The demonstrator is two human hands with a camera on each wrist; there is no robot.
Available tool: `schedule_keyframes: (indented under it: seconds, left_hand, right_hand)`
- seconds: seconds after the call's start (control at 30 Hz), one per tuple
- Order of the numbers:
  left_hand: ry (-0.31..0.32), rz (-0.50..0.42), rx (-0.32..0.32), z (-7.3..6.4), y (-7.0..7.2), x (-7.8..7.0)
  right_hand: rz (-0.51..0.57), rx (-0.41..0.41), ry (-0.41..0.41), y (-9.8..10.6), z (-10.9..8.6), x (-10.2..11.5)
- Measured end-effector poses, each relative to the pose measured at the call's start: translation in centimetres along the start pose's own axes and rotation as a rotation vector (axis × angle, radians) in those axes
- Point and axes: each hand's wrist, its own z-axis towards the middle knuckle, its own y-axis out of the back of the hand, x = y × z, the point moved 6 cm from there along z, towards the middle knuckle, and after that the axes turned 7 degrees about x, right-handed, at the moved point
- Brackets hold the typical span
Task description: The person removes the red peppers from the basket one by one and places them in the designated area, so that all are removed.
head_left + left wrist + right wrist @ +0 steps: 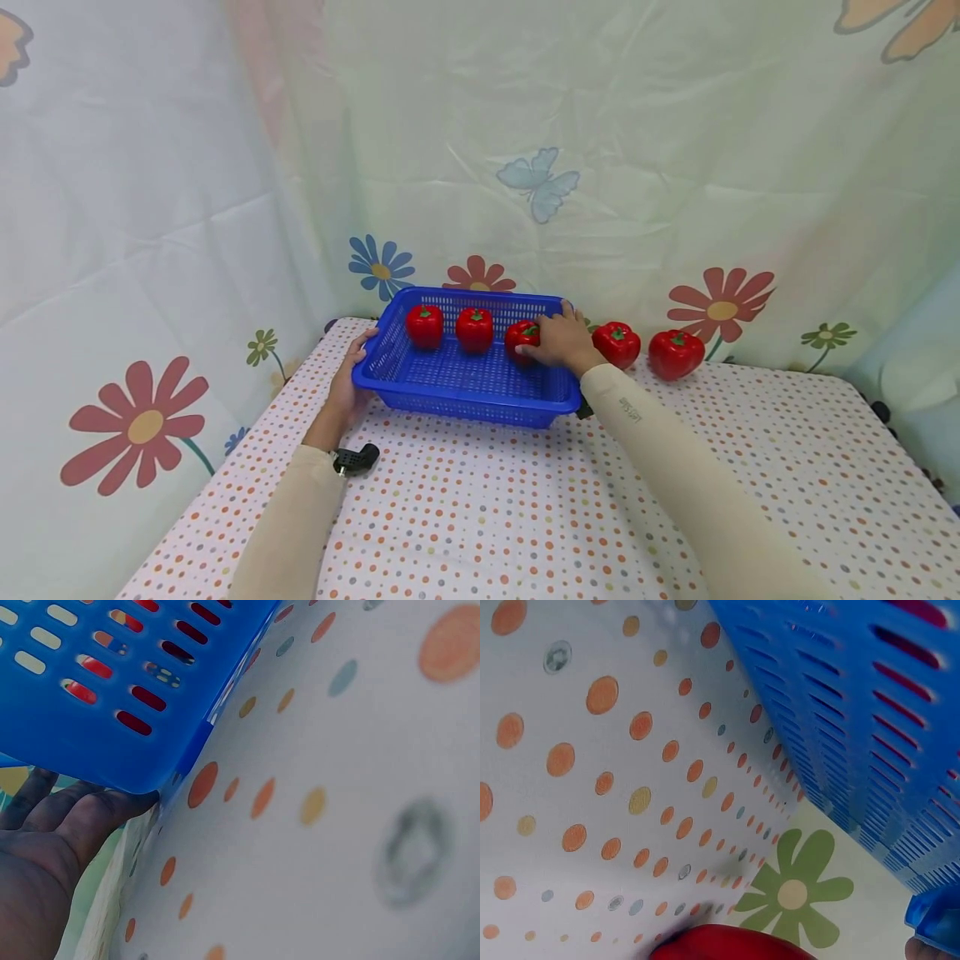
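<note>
Touching blue basket (461,398); three peppers (475,332) inside

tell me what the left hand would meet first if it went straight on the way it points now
Most likely the left end of the blue basket: the left hand is right at its rim, though exact depth is unclear.

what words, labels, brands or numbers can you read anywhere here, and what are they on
"Let's Slim": on the right sleeve, in small, slanted print, so this reading is uncertain.
No other text is readable: none shows on the blue basket, the red peppers, the dotted tablecloth or the flowered curtain. Any marking on the black wrist device is too small to tell.
</note>
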Motion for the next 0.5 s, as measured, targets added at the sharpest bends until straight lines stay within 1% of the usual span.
schedule_keyframes:
  seconds: [0.3,0.5]
  left_hand:
    - [-0.007,-0.003,0.005,-0.07,-0.12,-0.14]
    - [-0.013,0.004,0.014,-0.14,-0.28,-0.31]
  right_hand:
    - [0.065,0.017,0.018,0.13,0.03,-0.13]
    - [0.06,0.027,0.029,0.17,-0.08,-0.06]
